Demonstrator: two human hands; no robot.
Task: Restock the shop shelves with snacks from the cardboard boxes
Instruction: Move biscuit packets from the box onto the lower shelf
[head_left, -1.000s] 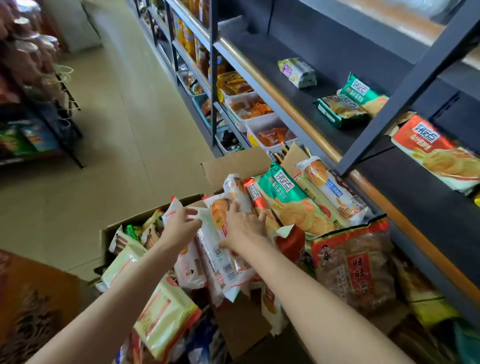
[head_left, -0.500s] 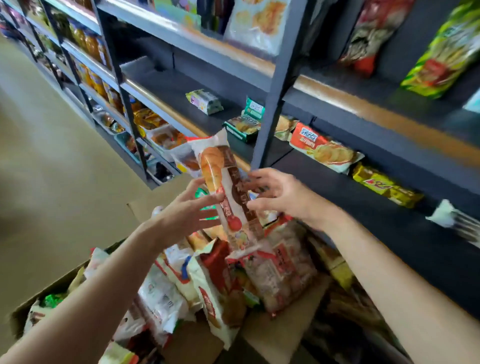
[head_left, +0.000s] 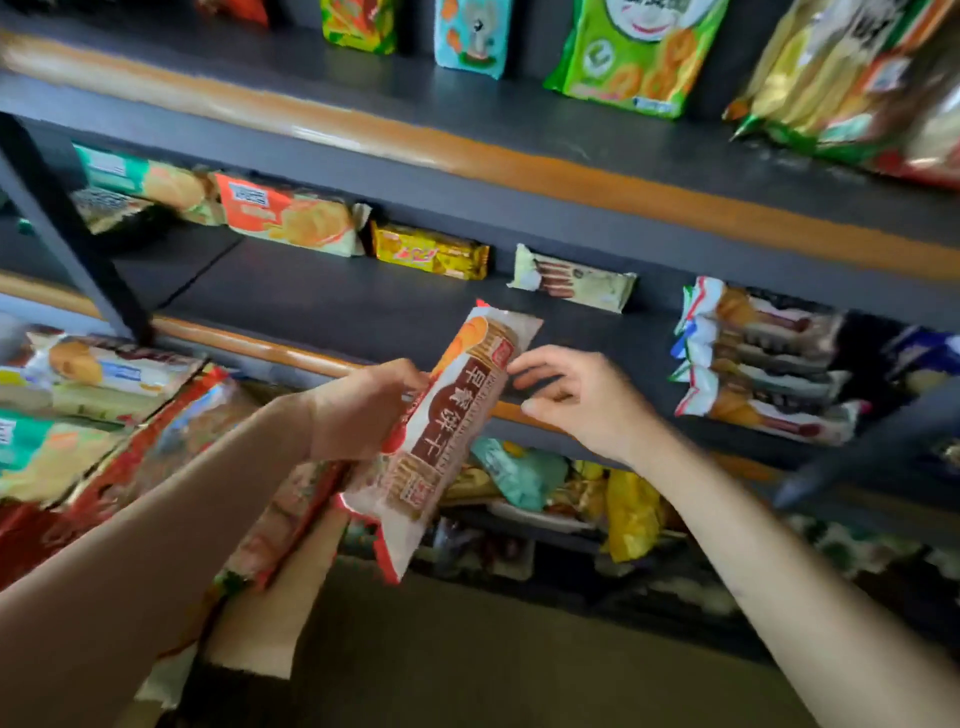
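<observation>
Biscuit packet (head_left: 447, 431) tilts toward one o'clock in front of the middle shelf (head_left: 332, 296); our left hand (head_left: 363, 410) clamps its left side, our right hand (head_left: 576, 400) touches its three o'clock edge, fingers loosely spread.

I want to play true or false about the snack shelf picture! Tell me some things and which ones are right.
1. The left hand holds a biscuit pack. True.
2. The biscuit pack lies flat on the shelf. False: it is held tilted in the air in front of the shelf.
3. A yellow pack lies at the back of the shelf. True.
4. The right hand holds a bottle. False: its fingertips touch the pack's edge.
5. The shelf above is bare. False: a green bag and others stand there.
</observation>
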